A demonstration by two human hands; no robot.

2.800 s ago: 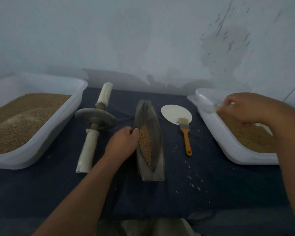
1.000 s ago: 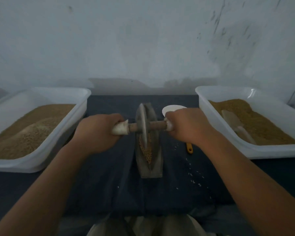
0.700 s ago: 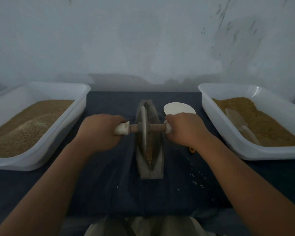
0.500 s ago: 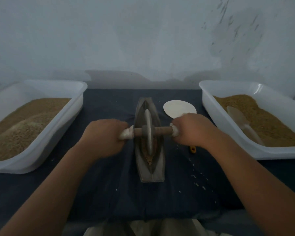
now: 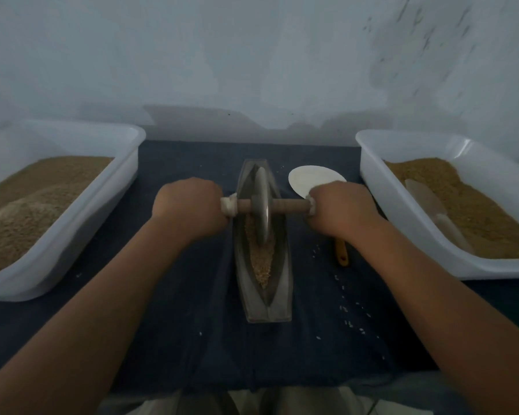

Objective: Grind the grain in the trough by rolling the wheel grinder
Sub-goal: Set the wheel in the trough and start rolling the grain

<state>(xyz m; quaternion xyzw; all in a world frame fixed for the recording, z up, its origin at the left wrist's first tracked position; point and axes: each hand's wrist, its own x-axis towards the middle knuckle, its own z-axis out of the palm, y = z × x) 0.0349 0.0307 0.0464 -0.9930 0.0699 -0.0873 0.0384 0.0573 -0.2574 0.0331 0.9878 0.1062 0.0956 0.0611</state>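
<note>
The wheel grinder (image 5: 262, 205) is a thin grey metal disc standing upright on edge, with a brown wooden axle running through its centre and pale wrapping at both axle ends. Its lower rim sits inside the trough (image 5: 282, 283), a long, narrow, boat-shaped grey vessel lying lengthwise on the dark blue cloth (image 5: 192, 339) of the bench, midway between the 2 tubs. The grain (image 5: 261, 265) forms 1 tan strip along the trough floor, reaching from under the disc toward the near end.

The left hand (image 5: 189, 211) is closed in a fist around the left end of the axle, and the right hand (image 5: 339, 209) is closed the same way around the right end; the fingers of both wrap the handle fully.

2 white plastic tubs stand on the bench: the left tub (image 5: 111, 190) heaped with brown grain, and the right tub (image 5: 372, 181) also holding grain with 1 pale scoop (image 5: 432, 208) lying on top. 1 white round plate (image 5: 312, 178) lies just beyond the right hand, and 1 orange handle (image 5: 341, 254) shows below that wrist. Scattered kernels (image 5: 348, 310) dot the cloth right of the trough.
</note>
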